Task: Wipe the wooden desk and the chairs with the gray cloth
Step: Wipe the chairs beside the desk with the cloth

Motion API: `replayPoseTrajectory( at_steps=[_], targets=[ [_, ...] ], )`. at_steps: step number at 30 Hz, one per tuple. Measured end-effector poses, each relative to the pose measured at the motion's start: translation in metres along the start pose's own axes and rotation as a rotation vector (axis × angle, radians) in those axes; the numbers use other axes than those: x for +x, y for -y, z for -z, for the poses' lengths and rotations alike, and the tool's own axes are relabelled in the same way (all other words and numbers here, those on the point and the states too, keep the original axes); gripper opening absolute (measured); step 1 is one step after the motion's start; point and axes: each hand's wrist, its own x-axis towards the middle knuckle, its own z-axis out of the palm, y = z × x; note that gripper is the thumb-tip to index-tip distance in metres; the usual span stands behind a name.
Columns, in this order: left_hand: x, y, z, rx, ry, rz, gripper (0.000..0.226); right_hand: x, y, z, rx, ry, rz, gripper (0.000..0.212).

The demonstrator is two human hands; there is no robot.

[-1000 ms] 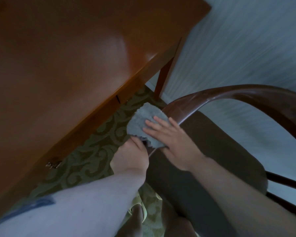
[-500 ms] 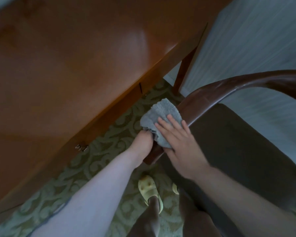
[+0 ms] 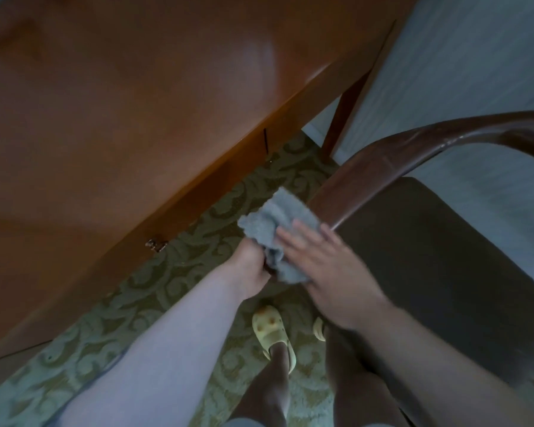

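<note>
The gray cloth [image 3: 278, 217] lies crumpled over the near end of the chair's curved dark wooden rail [image 3: 383, 161]. My right hand [image 3: 324, 266] lies on the cloth with straight fingers, pressing it against the rail; the hand is blurred. My left hand [image 3: 248, 266] is curled round the rail's end just under the cloth. The chair's dark padded seat [image 3: 429, 257] is to the right of my hands. The wooden desk [image 3: 136, 103] fills the upper left, its top shiny.
A desk leg [image 3: 346, 115] stands just beyond the chair rail, by the pale wall [image 3: 460, 57]. A metal drawer handle [image 3: 156, 244] sticks out of the desk's front edge. Patterned green carpet [image 3: 167, 288] lies below, with my yellow shoe [image 3: 272, 331] on it.
The view has swung, bringing my feet and more carpet into sight. My right hand has rubbed the cloth a little along the rail's end. My left hand's grip is unchanged.
</note>
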Motion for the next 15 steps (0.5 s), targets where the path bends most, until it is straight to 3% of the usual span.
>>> replayPoseTrajectory(
  at_steps=[3, 5, 8, 11, 13, 15],
  targets=[
    [0.001, -0.006, -0.013, 0.231, -0.026, -0.002, 0.043, 0.012, -0.034, 0.025, 0.060, -0.136, -0.268, 0.070],
    [0.007, -0.011, -0.023, 0.394, -0.057, -0.026, 0.045, 0.020, -0.022, 0.025, 0.110, -0.245, -0.429, 0.063],
    [0.017, -0.015, -0.032, 0.743, -0.176, -0.204, 0.039, 0.013, 0.002, 0.008, 0.165, -0.202, -0.355, 0.060],
    [0.029, -0.018, -0.041, 0.997, -0.295, -0.269, 0.034, -0.003, -0.031, 0.016, 0.058, -0.093, -0.183, 0.062],
    [0.024, -0.027, -0.056, 0.984, -0.316, -0.282, 0.038, -0.001, -0.067, 0.032, -0.006, -0.087, -0.177, 0.072],
    [0.025, -0.038, -0.075, 0.994, -0.349, -0.399, 0.046, 0.007, -0.088, 0.052, -0.004, -0.147, -0.286, 0.073]
  ],
)
